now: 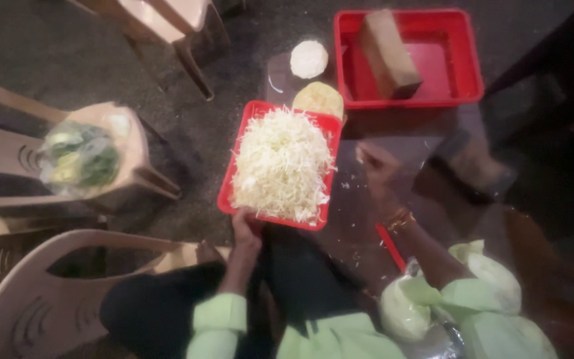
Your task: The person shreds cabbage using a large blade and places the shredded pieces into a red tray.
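A red tray (226, 193) heaped with shredded white cabbage (282, 164) sits in front of me. My left hand (245, 231) grips its near edge. My right hand (375, 164) hovers over a dark work surface (393, 199) to the tray's right, fingers loosely curled and blurred; I see nothing in it. A red-handled tool (389, 246) lies on that surface by my right forearm. Pale green cabbage halves (403, 309) rest near my right elbow.
A second red tub (473, 73) holding a brown block (388, 53) stands at the back. A white round lid (309, 58) and a yellowish disc (318, 98) lie behind the tray. Beige plastic chairs (48, 292) stand left; one seat (137, 156) holds a bag of greens (78, 159).
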